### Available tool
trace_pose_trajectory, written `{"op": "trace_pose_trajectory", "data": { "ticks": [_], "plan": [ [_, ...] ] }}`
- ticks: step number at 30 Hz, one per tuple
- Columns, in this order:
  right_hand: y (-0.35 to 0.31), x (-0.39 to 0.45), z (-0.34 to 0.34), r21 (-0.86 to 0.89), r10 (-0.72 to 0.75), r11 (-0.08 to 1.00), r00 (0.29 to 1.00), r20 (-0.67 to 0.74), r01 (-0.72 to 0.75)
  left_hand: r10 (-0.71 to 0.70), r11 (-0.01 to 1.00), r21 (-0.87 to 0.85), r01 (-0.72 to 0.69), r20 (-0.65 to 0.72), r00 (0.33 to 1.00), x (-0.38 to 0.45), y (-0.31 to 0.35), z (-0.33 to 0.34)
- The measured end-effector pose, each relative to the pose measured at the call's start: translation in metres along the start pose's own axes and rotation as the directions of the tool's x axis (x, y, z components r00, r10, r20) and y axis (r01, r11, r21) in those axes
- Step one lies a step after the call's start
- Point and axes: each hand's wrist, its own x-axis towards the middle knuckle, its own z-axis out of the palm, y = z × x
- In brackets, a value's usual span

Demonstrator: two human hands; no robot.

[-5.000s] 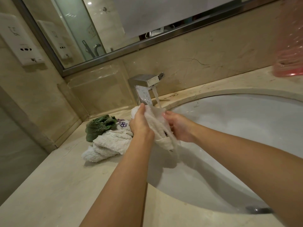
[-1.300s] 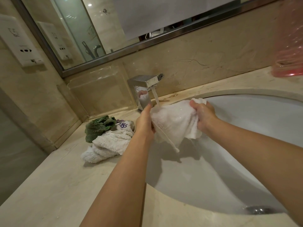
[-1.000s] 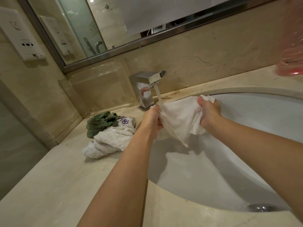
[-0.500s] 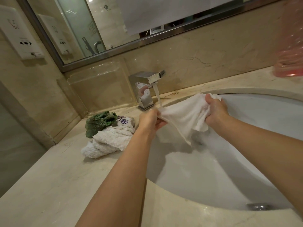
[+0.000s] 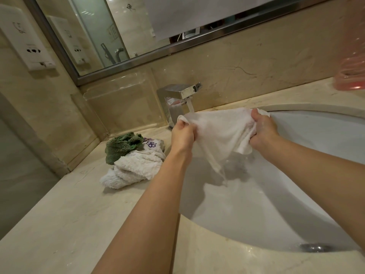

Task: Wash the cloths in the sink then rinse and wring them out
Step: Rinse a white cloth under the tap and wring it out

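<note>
A wet white cloth point(image 5: 219, 133) hangs stretched over the white sink point(image 5: 308, 151), under the running steel faucet point(image 5: 178, 93). My left hand point(image 5: 182, 135) grips its left corner and my right hand point(image 5: 261, 131) grips its bunched right edge. A thin stream of water falls from the spout onto the cloth's top edge, and the cloth's lower point drips into the basin. On the counter to the left lies a pile: a white cloth point(image 5: 134, 167), a green cloth point(image 5: 122, 145) and one with purple embroidery point(image 5: 153, 144).
The beige marble counter point(image 5: 65, 224) wraps around the sink. A mirror point(image 5: 138, 26) runs along the back wall, with wall sockets point(image 5: 29, 46) at the left. A pink plastic container point(image 5: 351, 76) stands at the far right. The drain point(image 5: 315, 247) shows at the basin's bottom.
My hands have pulled apart, spreading the bunched white cloth wide under the running water. My right hand moved right and slightly up; the pile on the counter is unchanged.
</note>
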Motion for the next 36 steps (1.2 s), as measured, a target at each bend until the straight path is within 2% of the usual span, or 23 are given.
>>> {"op": "trace_pose_trajectory", "data": {
  "ticks": [2, 5, 8, 10, 16, 18, 20, 22, 27, 31, 33, 36],
  "plan": [
    [-0.001, 0.001, 0.0, 0.017, 0.005, 1.0, 1.0, 0.004, -0.005, 0.076, 0.997, 0.021, -0.075, -0.015, 0.997, -0.002, -0.001, 0.0],
    [0.0, 0.003, 0.001, 0.037, 0.022, 0.999, 0.999, 0.043, -0.024, 0.178, 0.982, 0.094, -0.166, -0.136, 0.975, 0.0, -0.004, -0.001],
    [0.002, 0.004, 0.003, 0.048, 0.02, 0.999, 0.997, 0.07, -0.023, 0.193, 0.972, 0.178, -0.153, -0.233, 0.953, 0.003, -0.009, -0.005],
    [0.003, 0.002, 0.005, 0.059, 0.024, 0.998, 0.996, 0.087, -0.029, 0.171, 0.969, 0.214, -0.123, -0.224, 0.959, 0.001, -0.008, -0.006],
    [0.004, -0.004, 0.006, 0.049, 0.026, 0.998, 0.994, 0.105, -0.031, -0.037, 0.999, 0.023, 0.044, -0.252, 0.967, -0.002, 0.001, -0.006],
    [0.005, -0.004, 0.006, 0.019, 0.022, 1.0, 0.992, 0.122, -0.025, -0.122, 0.989, -0.119, 0.092, -0.277, 0.953, -0.001, 0.004, -0.01],
    [0.005, -0.005, 0.006, 0.0, 0.023, 1.0, 0.99, 0.138, -0.024, -0.17, 0.961, -0.26, 0.096, -0.28, 0.945, 0.0, 0.006, -0.013],
    [0.004, -0.006, 0.006, -0.005, 0.028, 1.0, 0.99, 0.141, -0.028, -0.163, 0.955, -0.286, 0.078, -0.288, 0.943, -0.001, 0.009, -0.013],
    [-0.001, -0.008, 0.007, 0.034, 0.093, 0.994, 0.971, 0.221, -0.103, 0.021, 0.989, -0.136, -0.062, -0.281, 0.959, -0.01, 0.011, -0.012],
    [-0.001, -0.016, 0.018, 0.01, 0.15, 0.987, 0.937, 0.314, -0.162, 0.223, 0.975, 0.069, -0.211, -0.288, 0.931, -0.015, 0.011, -0.011],
    [0.002, -0.012, 0.022, -0.036, 0.168, 0.985, 0.919, 0.358, -0.166, 0.293, 0.956, 0.085, -0.28, -0.299, 0.908, -0.018, 0.013, -0.008],
    [0.001, -0.024, 0.025, -0.139, 0.123, 0.988, 0.905, 0.407, -0.072, 0.349, 0.93, 0.017, -0.368, -0.359, 0.866, -0.019, 0.017, -0.006]
  ]
}}
